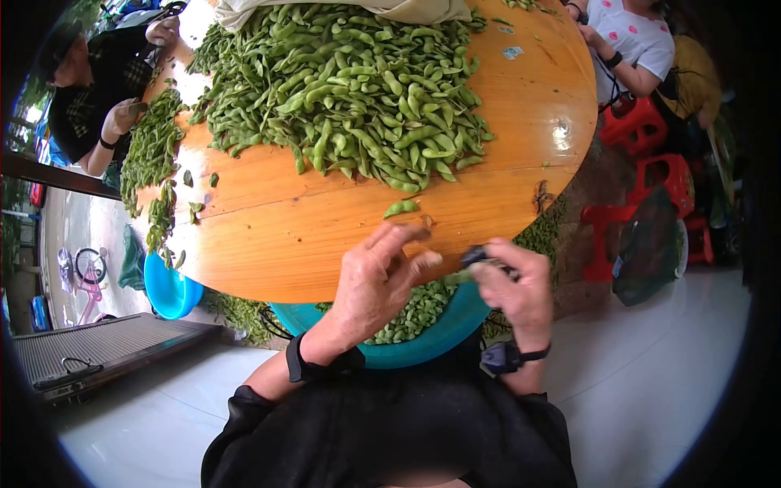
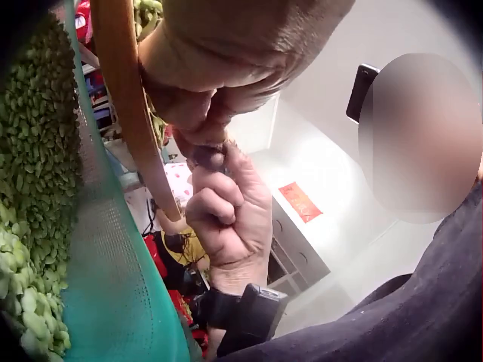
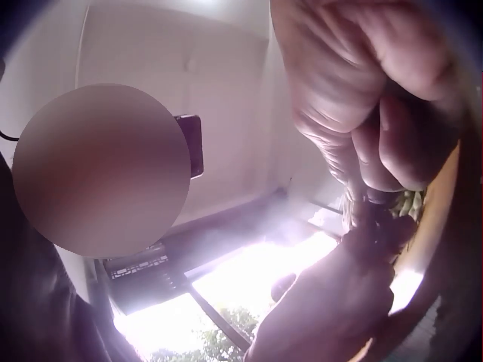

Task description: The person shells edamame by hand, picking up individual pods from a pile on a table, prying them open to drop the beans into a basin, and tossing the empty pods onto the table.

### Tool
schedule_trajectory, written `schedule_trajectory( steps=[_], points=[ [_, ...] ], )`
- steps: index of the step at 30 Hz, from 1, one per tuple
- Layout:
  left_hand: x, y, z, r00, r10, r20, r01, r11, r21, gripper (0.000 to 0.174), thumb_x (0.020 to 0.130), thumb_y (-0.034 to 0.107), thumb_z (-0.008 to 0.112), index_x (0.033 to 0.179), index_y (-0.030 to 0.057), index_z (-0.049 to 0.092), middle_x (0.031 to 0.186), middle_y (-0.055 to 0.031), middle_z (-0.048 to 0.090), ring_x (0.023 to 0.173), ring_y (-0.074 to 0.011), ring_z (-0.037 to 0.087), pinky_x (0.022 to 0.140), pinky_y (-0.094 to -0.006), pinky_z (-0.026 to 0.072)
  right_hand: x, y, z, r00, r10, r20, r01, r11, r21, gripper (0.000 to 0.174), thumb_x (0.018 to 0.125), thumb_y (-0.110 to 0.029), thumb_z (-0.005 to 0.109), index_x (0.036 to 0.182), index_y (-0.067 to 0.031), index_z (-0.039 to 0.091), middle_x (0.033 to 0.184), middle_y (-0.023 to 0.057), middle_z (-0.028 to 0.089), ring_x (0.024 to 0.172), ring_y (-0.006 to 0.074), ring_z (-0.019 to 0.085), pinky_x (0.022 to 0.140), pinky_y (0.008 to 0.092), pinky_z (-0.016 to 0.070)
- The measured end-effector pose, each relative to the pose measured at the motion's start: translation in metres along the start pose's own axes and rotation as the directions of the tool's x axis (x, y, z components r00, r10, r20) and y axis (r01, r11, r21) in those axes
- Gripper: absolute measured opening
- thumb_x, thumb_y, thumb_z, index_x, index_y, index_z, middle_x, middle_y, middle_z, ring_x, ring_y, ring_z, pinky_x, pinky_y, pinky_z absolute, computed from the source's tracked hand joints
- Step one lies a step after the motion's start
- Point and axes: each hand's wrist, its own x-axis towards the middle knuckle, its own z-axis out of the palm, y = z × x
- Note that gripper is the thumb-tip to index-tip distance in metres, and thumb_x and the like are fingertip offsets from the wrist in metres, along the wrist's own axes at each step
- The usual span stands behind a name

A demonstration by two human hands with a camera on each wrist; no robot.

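In the head view, the left hand (image 1: 374, 281) is above the near table edge, fingers bent and apart from the thumb, with nothing visible between them. Just right of it, the right hand (image 1: 521, 297) grips a small black object (image 1: 474, 256); a blurred green pod (image 1: 459, 277) shows beside its fingers. Green pods (image 1: 366, 89) are heaped on the wooden table (image 1: 268, 236), and one loose pod (image 1: 400, 208) lies beyond the left hand. Below the hands, shelled beans (image 1: 419, 313) fill part of a teal basin (image 1: 439, 347). Both wrist views show the fingertips close together.
A second pod pile (image 1: 150, 138) lies along the table's left side, near a seated person. Another person is at the upper right, near red stools (image 1: 634, 122). A blue basin (image 1: 167, 289) stands below the left edge, and a ribbed panel (image 1: 106, 350) lies at lower left.
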Motion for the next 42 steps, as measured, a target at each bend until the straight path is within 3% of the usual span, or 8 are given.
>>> schedule_trajectory(
  steps=[8,12,14,18,27,35,39,42],
  points=[
    [0.028,-0.024,-0.009,0.978,0.192,-0.085,-0.129,0.869,0.477,0.024,0.083,0.001,0.068,0.107,0.0031,0.066,0.101,-0.0156,0.061,0.082,-0.0357,0.064,0.07,-0.0404,0.0522,-0.035,0.016,-0.081,0.773,-0.5,-0.39,-0.069,0.545,-0.836,0.025,0.086,0.002,0.062,0.109,0.0081,0.061,0.084,0.0184,0.061,0.07,0.0289,0.061,0.066,0.0375,0.0495],
    [0.029,-0.027,-0.011,0.963,0.259,-0.073,-0.216,0.906,0.363,0.017,0.088,0.003,0.066,0.105,0.0025,0.067,0.085,-0.0091,0.064,0.073,-0.0247,0.064,0.062,-0.0337,0.0505,-0.019,0.018,-0.034,0.85,-0.399,-0.343,0.155,0.813,-0.561,0.018,0.087,0.005,0.057,0.104,0.0055,0.063,0.085,0.0112,0.063,0.072,0.0187,0.061,0.063,0.0299,0.0484],
    [0.018,-0.011,-0.017,0.928,-0.319,0.193,0.366,0.878,-0.308,0.01,0.093,0.007,0.065,0.101,0.0011,0.068,0.075,-0.0019,0.064,0.066,-0.0103,0.059,0.056,-0.024,0.0451,-0.006,0.019,0.002,0.907,-0.348,-0.236,0.264,0.908,-0.326,0.018,0.088,0.004,0.059,0.105,0.0049,0.065,0.082,0.0085,0.064,0.066,0.0124,0.06,0.057,0.025,0.0463],
    [0.0,-0.007,-0.011,0.887,-0.377,0.268,0.462,0.691,-0.556,0.011,0.094,0.01,0.066,0.095,-0.001,0.067,0.074,0.0021,0.062,0.063,-0.0035,0.052,0.056,-0.0216,0.0443,0.008,0.011,0.04,0.979,-0.202,-0.015,0.202,0.971,0.124,0.024,0.093,0.0,0.059,0.116,0.0077,0.062,0.083,0.0025,0.057,0.059,0.0049,0.051,0.05,0.0207,0.0409],
    [-0.013,-0.021,-0.007,0.986,-0.16,0.041,0.165,0.955,-0.247,0.007,0.092,0.005,0.067,0.093,-0.002,0.065,0.073,-0.0058,0.065,0.064,-0.0107,0.06,0.058,-0.0258,0.0481,0.018,0.013,0.045,0.972,-0.219,0.083,0.213,0.974,0.07,0.024,0.094,-0.001,0.059,0.116,0.0091,0.061,0.084,0.0014,0.052,0.061,0.0054,0.051,0.049,0.0207,0.0416],
    [-0.01,-0.014,-0.026,0.846,-0.344,0.408,0.533,0.521,-0.667,0.012,0.096,0.013,0.064,0.099,0.0018,0.065,0.07,-0.001,0.06,0.052,-0.004,0.046,0.046,-0.0195,0.033,0.018,0.014,0.043,0.961,-0.136,0.241,-0.01,0.854,0.52,0.021,0.095,0.0,0.057,0.114,0.0068,0.062,0.084,-0.0003,0.05,0.059,0.0031,0.049,0.048,0.0208,0.0375],
    [-0.015,-0.016,-0.007,0.997,0.033,-0.066,-0.034,0.999,-0.019,0.021,0.092,0.012,0.069,0.107,-0.0017,0.065,0.07,-0.0072,0.064,0.057,-0.0143,0.058,0.053,-0.0264,0.046,0.014,0.01,0.053,0.938,-0.348,0.013,0.347,0.933,-0.096,0.019,0.089,0.003,0.06,0.107,0.0046,0.063,0.081,0.0054,0.054,0.06,0.0126,0.054,0.052,0.0275,0.0425],
    [-0.014,-0.01,-0.002,1.0,-0.013,-0.012,0.009,0.964,-0.267,0.024,0.09,0.01,0.07,0.108,-0.0047,0.064,0.069,-0.0099,0.065,0.061,-0.0209,0.063,0.058,-0.0304,0.0503,0.016,0.013,0.06,0.823,-0.567,-0.042,0.508,0.766,-0.393,0.016,0.088,0.003,0.061,0.103,0.0062,0.062,0.078,0.0059,0.052,0.06,0.0098,0.054,0.052,0.0252,0.0406]
  ],
)
